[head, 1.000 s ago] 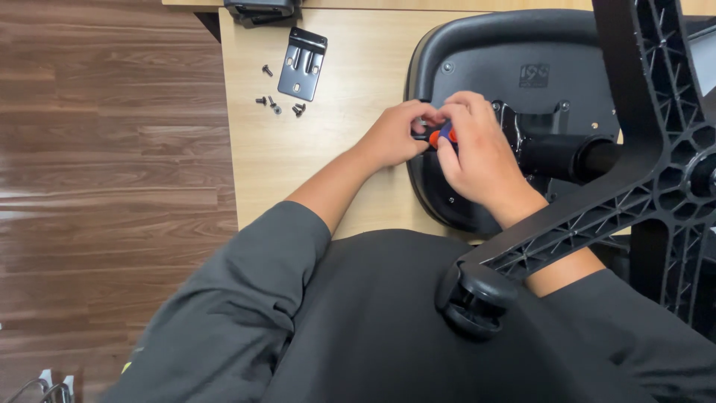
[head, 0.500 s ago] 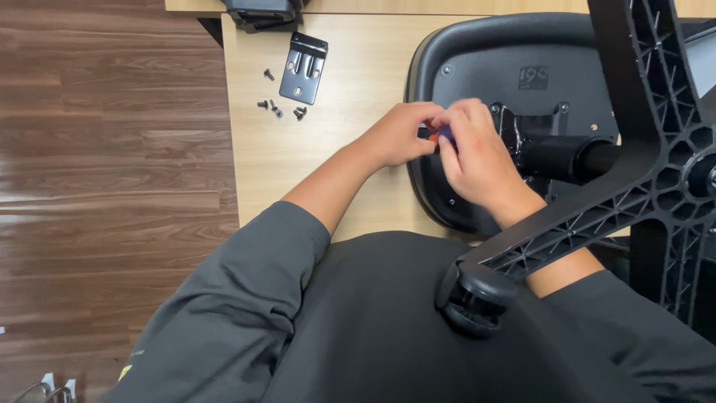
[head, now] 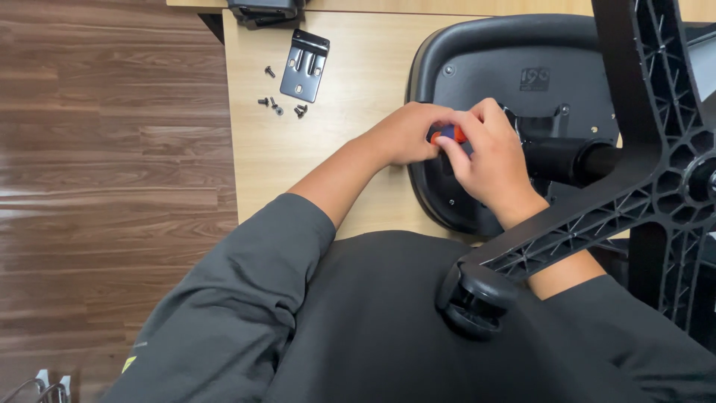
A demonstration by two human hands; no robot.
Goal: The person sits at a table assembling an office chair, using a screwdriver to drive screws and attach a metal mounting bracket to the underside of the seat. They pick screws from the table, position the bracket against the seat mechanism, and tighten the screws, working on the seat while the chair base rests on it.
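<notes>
An office chair lies upside down on the wooden table [head: 335, 149], and the work is clearly midway. The black seat underside [head: 492, 67] faces up, with the central column and the star-shaped base [head: 656, 149] already joined to it; one caster [head: 473, 298] hangs close to the person's lap. Screws can be seen seated in the plastic shell near its rim, so some fastening is judged done. Not everything is mounted yet: a black metal bracket [head: 306, 63] is lying loose at the far side of the table, and a small scatter of screws [head: 280, 104] is left just beside it, well apart from the hands. Another dark part is glimpsed at the table's far edge, too cropped to be told.

Now the hands. Both are brought together over the mechanism at the middle of the seat underside. A small tool with an orange and blue handle [head: 447, 134] is gripped there, between the two hands. The left hand [head: 406, 134] is curled tight, fingers narrow, closed around the handle's near end. The right hand [head: 492, 160] is wrapped over the far end, fingers folded down and pressed together, thumb against the handle. The tool's tip is hidden under the right hand, so what it is set into cannot be told.
</notes>
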